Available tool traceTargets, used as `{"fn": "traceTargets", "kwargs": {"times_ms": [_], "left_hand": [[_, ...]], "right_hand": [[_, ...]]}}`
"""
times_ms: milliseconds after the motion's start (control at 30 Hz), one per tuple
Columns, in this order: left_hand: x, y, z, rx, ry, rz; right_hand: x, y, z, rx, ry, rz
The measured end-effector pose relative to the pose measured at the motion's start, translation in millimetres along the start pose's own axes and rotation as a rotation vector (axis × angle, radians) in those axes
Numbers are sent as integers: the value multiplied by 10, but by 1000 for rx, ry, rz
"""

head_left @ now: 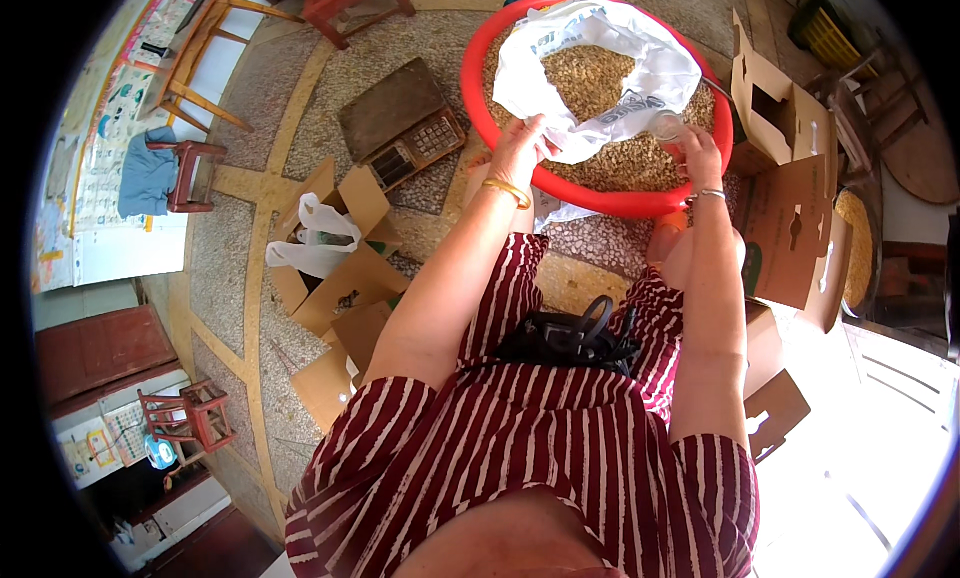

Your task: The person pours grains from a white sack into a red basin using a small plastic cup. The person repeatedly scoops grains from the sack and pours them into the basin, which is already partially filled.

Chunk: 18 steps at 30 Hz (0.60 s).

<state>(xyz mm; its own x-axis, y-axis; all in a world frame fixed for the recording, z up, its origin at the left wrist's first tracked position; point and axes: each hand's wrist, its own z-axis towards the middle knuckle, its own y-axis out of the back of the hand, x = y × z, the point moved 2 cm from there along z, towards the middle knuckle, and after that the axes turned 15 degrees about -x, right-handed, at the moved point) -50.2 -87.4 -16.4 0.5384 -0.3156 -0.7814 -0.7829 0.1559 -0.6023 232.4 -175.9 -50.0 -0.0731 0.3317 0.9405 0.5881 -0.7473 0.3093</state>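
Observation:
A white plastic bag (668, 76) stands open inside a large red basin (600, 202). Tan grain-like pieces (588, 76) show through the bag's mouth, and more of them lie loose around it in the basin. My left hand (518, 156) pinches the near left edge of the bag's rim. On the right, my right hand (697, 154) holds a small clear cup (664, 126) by the bag's near right side, over the loose pieces. What the cup contains is too small to make out.
Left of the basin sits a platform scale (410, 123) with a keypad. Open cardboard boxes stand on the left (350, 278) and right (790, 218); a white bag (318, 228) lies in the left one. A black bag (570, 336) rests at my lap.

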Motion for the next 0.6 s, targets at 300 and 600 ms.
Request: {"fn": "traceTargets", "kwargs": {"times_ms": [300, 600], "left_hand": [[-4, 19, -13, -13, 33, -22], [-86, 46, -70, -46, 60, 71]], "right_hand": [[134, -511, -264, 133, 371, -903], [41, -836, -412, 166, 396, -983]]}}
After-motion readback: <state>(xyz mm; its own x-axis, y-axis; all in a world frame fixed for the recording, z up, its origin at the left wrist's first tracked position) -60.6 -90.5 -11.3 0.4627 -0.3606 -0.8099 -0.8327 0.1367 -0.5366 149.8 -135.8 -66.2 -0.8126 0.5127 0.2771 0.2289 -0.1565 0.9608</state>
